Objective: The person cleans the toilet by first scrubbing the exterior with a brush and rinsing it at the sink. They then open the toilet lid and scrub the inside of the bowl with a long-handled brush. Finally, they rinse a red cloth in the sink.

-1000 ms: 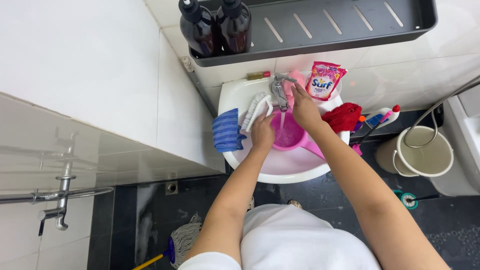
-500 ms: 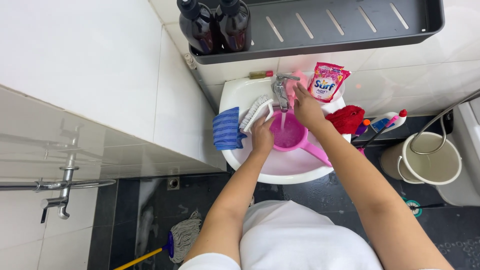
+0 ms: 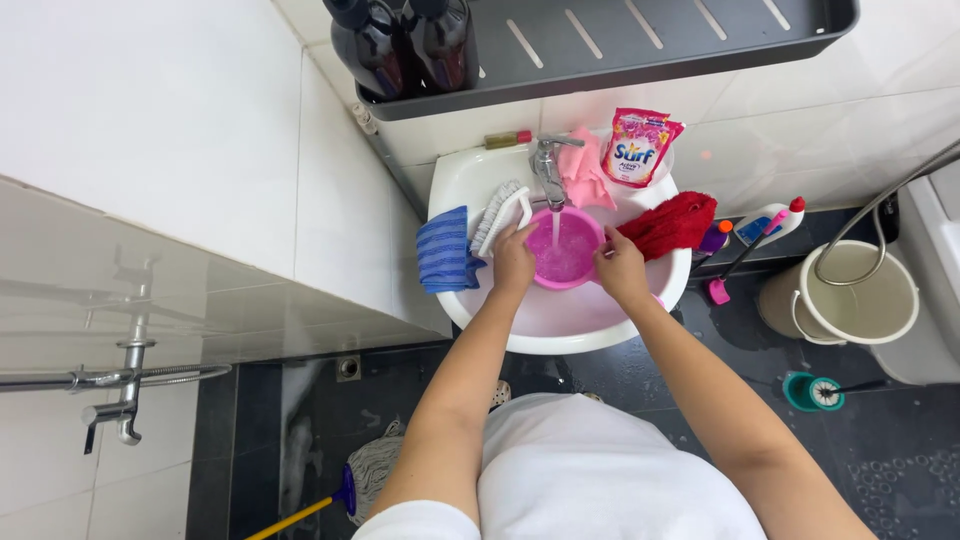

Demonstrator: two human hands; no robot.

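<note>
A round pink plastic bowl [image 3: 565,250] sits in the white sink [image 3: 560,325] under the metal tap [image 3: 548,165], and a thin stream of water runs into it. My left hand [image 3: 513,262] grips the bowl's left rim. My right hand [image 3: 620,268] grips its right rim. Both arms reach forward from the bottom of the view.
On the sink rim lie a blue striped cloth [image 3: 443,250], a white scrub brush [image 3: 500,215], a pink cloth [image 3: 583,172], a pink detergent pouch [image 3: 637,145] and a red cloth [image 3: 670,225]. A grey shelf [image 3: 640,40] carries two dark bottles [image 3: 405,40]. A cream bucket [image 3: 850,290] stands on the floor at the right.
My right hand came off the tap and down to the bowl's right rim. Water now runs into the bowl. The camera view shifted slightly.
</note>
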